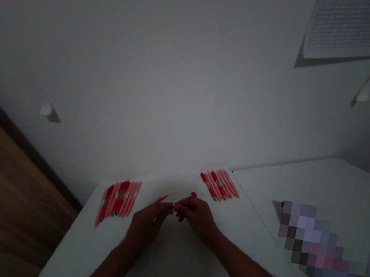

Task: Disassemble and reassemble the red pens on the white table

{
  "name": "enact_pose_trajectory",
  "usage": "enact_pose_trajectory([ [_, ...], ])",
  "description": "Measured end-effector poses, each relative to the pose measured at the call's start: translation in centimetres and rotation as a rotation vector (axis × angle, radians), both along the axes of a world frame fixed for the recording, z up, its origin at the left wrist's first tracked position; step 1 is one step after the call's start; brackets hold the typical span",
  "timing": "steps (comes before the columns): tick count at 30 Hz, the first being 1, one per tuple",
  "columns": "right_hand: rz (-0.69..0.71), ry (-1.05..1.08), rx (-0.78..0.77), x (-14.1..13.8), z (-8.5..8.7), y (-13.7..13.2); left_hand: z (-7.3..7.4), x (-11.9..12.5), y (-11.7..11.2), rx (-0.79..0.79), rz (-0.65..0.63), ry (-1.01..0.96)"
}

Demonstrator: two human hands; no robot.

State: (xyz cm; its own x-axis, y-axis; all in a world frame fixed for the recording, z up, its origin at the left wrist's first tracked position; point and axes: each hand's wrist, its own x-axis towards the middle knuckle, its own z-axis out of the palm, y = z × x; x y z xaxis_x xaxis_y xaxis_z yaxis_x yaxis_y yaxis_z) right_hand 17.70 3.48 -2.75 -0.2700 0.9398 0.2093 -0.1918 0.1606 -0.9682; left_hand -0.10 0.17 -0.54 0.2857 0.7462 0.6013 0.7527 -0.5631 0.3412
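My left hand [147, 223] and my right hand [199, 216] meet over the white table, their fingertips pinched together around something small and pale that I cannot make out. A red pen part [193, 194] pokes out above the knuckles of my right hand. Just beyond the fingers of my left hand shows a thin red piece [162, 198] with a pale orange end; whether it is held or lies on the table cannot be told. To the left lies a row of red and pink pens [119, 198]. Another row of red and pink pens [220, 185] is at the back right.
Behind the white table [161, 273] rises a grey-white wall [166, 82] with a printed sheet [345, 30]. A second table surface [306, 179] adjoins on the right, bearing a pixelated object [323, 246]. Wooden boards [0, 192] are at the left.
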Motion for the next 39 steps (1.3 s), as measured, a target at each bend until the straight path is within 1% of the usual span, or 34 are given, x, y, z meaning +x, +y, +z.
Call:
enact_pose_trajectory([
  [4, -0.007, -0.031, 0.009, -0.1, 0.0, 0.0, -0.1, 0.0, 0.0, -0.003, -0.012, -0.01],
  [7, 0.013, -0.062, 0.036, -0.2, 0.1, 0.0, 0.1, 0.2, 0.0, -0.057, -0.001, -0.066],
  [9, -0.013, -0.095, 0.066, 0.0, 0.2, 0.2, 0.4, 0.4, -0.1, -0.112, 0.029, -0.138],
  [10, -0.061, -0.116, 0.084, 0.3, 0.3, 0.4, 0.5, 0.5, -0.2, -0.142, 0.048, -0.18],
  [11, -0.141, -0.134, 0.099, 0.6, 0.4, 0.7, 0.7, 0.5, -0.2, -0.172, 0.071, -0.225],
  [13, -0.362, -0.189, 0.143, 1.6, 0.5, 1.4, 0.9, 0.5, -0.2, -0.229, 0.122, -0.319],
  [15, -0.548, -0.277, 0.187, 2.5, 0.4, 2.1, 1.0, 0.4, -0.1, -0.269, 0.16, -0.407],
  [17, -0.61, -0.434, 0.249, 3.2, 0.1, 2.5, 1.0, 0.4, -0.1, -0.282, 0.176, -0.466],
  [19, -0.626, -0.594, 0.322, 3.4, -0.4, 2.6, 0.9, 0.4, 0.0, -0.279, 0.173, -0.49],
  [21, -0.619, -0.726, 0.36, 3.2, -1.1, 2.5, 0.9, 0.5, 0.0, -0.263, 0.163, -0.484],
  [25, -0.56, -0.904, 0.411, 2.6, -1.9, 1.9, 1.1, 0.7, -0.1, -0.209, 0.141, -0.397],
  [27, -0.525, -0.98, 0.429, 2.5, -1.7, 1.7, 1.2, 0.7, -0.2, -0.188, 0.131, -0.353],
  [32, -0.467, -1.161, 0.486, 2.3, -0.3, 1.0, 1.1, 0.7, -0.2, -0.18, 0.139, -0.307],
  [34, -0.455, -1.158, 0.494, 2.2, 0.0, 1.0, 1.0, 0.6, -0.1, -0.185, 0.14, -0.295],
  [35, -0.452, -1.123, 0.495, 2.2, 0.0, 1.0, 0.9, 0.6, -0.1, -0.186, 0.139, -0.292],
  [37, -0.447, -0.992, 0.48, 2.2, -0.1, 1.3, 0.8, 0.5, 0.0, -0.196, 0.141, -0.292],
  [39, -0.432, -0.806, 0.421, 2.2, -0.4, 1.7, 0.8, 0.5, 0.0, -0.212, 0.142, -0.295],
])
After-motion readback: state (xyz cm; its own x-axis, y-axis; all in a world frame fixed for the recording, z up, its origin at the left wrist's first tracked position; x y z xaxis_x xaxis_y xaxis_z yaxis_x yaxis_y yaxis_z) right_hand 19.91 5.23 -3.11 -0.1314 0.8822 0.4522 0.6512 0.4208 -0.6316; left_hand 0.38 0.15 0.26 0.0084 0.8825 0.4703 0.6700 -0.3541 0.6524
